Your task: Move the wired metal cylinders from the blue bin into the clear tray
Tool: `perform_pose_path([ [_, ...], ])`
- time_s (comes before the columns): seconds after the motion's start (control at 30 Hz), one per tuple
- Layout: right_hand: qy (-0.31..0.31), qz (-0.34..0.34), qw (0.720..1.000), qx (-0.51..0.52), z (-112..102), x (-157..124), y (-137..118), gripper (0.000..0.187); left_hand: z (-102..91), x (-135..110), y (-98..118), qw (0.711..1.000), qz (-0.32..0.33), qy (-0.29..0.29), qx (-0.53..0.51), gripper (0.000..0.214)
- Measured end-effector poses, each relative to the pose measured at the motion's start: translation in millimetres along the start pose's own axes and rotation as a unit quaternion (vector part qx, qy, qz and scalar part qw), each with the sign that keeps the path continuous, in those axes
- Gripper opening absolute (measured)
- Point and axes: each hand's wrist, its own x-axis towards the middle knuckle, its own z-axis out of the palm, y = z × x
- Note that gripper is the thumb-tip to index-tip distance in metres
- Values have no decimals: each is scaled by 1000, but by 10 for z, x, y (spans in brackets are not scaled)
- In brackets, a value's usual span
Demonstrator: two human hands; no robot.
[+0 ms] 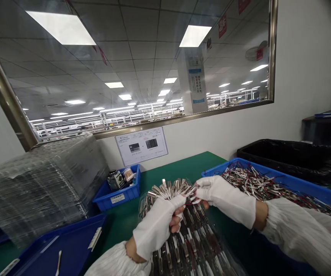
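A green table (182, 165) carries blue bins (116, 197), clear tray stacks (39, 184) and a blue tray (68, 245).

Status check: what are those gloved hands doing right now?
Left hand clutching a bundle of small metal-tipped wired parts. Right hand pinching one part from it. Clear plastic tray of the same parts below.

You are looking at print too small or blurred to read. The white instruction sheet (141, 146) on the wall under the window is showing two dark pictures with illegible lines. The blue-and-white poster (196, 85) on the pillar, the red hanging signs (222, 25), and the bin label (117, 198) are staying unreadable.
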Motion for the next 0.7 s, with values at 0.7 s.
perform_pose_path([
  [0.7,-100,-156,903,-387,243,-14,642,23,-271,-13,218,995,84,3,-60,27],
])
